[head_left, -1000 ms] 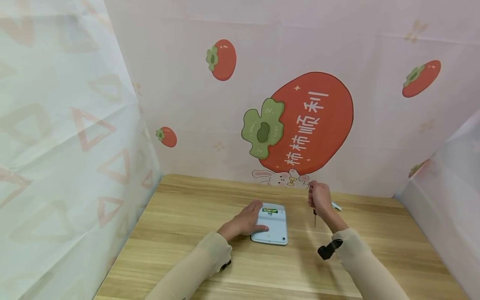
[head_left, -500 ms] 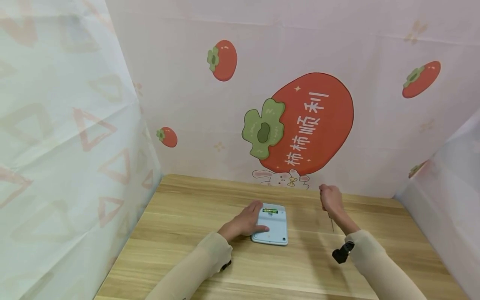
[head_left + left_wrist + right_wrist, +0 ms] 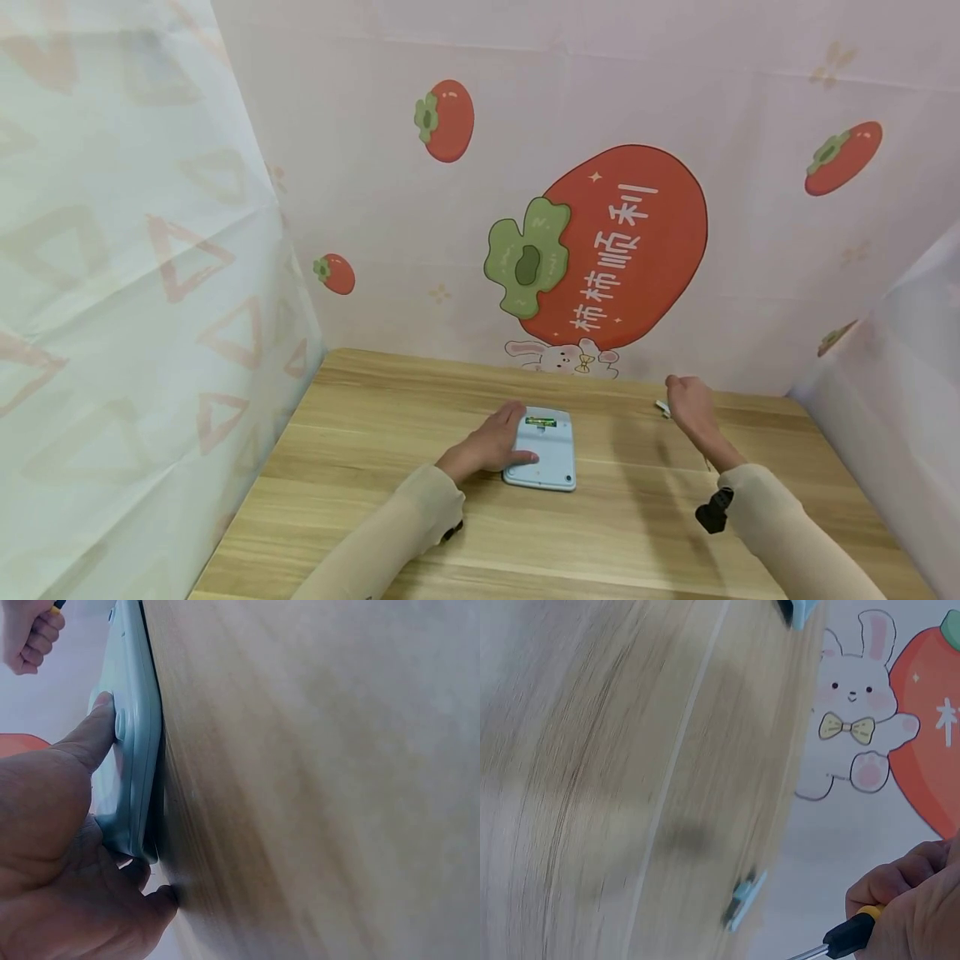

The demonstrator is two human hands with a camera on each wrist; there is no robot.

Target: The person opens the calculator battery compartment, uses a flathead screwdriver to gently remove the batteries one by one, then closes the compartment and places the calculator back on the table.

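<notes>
A light blue flat device (image 3: 551, 463) with rounded corners lies on the table, its back up; a green battery (image 3: 541, 422) sits in its uncovered compartment. My left hand (image 3: 491, 440) holds it by the left edge, thumb on the back and fingers round the side. My right hand (image 3: 692, 408) grips a screwdriver (image 3: 849, 937) by its black and yellow handle, raised over the table to the right of the device. Below that hand in the right wrist view lies a small light blue cover (image 3: 745, 900), apart from the device.
The wooden table (image 3: 390, 417) ends at a back wall (image 3: 375, 192) printed with persimmons and a rabbit. White printed sheets (image 3: 150, 292) hang at both sides. A black wrist camera (image 3: 715, 510) sits under the right sleeve.
My right hand has moved to the right, carrying the screwdriver away from the device; the small cover now shows to its left. My left hand and the device have stayed put.
</notes>
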